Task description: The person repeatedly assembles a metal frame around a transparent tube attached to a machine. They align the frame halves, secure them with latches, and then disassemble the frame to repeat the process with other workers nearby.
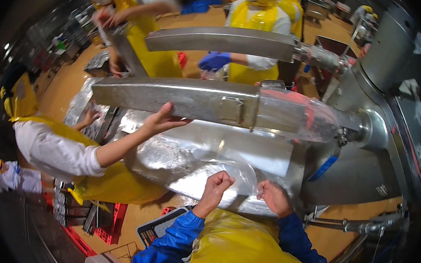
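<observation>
My left hand point(216, 190) is closed, fingers pinched at the near edge of a clear plastic bag or film point(243, 174). My right hand point(274, 199) is pinched on the same clear plastic, a short way to the right. The plastic hangs loosely over a shiny steel table point(183, 168). Beyond my hands a long rectangular steel tube point(173, 98) runs across from a large steel machine point(345, 175). Clear plastic wraps the tube's right end, with reddish material showing through it. A co-worker's hand point(161, 121) rests against the tube's near side.
A co-worker in a yellow apron point(111, 186) stands close on my left. Behind the tube, a second steel tube point(218, 41) juts out, with more co-workers beyond. A grey crate point(152, 233) and a red crate point(113, 227) are low at left. A blue handle point(323, 168) sticks out at right.
</observation>
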Tool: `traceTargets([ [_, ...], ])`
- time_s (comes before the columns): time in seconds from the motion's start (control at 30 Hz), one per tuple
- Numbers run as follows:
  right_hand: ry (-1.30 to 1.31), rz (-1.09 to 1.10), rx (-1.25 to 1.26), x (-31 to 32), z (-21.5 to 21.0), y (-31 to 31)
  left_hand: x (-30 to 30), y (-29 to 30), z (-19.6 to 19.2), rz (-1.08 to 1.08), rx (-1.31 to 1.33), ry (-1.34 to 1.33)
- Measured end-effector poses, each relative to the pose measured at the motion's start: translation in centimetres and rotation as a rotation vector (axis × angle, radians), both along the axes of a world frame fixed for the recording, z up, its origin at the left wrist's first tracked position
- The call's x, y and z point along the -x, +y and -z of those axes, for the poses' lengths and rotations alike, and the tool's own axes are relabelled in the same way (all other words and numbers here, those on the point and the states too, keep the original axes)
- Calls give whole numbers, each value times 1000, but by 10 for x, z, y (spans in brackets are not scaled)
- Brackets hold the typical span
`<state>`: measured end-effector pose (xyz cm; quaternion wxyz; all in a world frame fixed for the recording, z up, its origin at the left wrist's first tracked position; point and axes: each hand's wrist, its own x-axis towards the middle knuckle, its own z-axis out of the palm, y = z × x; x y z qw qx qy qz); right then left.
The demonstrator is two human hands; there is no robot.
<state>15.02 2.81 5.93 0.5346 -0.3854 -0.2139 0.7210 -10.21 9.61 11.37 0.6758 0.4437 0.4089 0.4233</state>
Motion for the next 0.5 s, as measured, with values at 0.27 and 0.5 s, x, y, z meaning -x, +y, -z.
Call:
traceTargets([
  [0.27, -471, 787, -416, -96, -100, 0, -23, 24, -25, -131, -245, 169],
  [0.5, -626, 679, -369, -89, -131, 19, -91, 52, -65, -68, -403, 44],
])
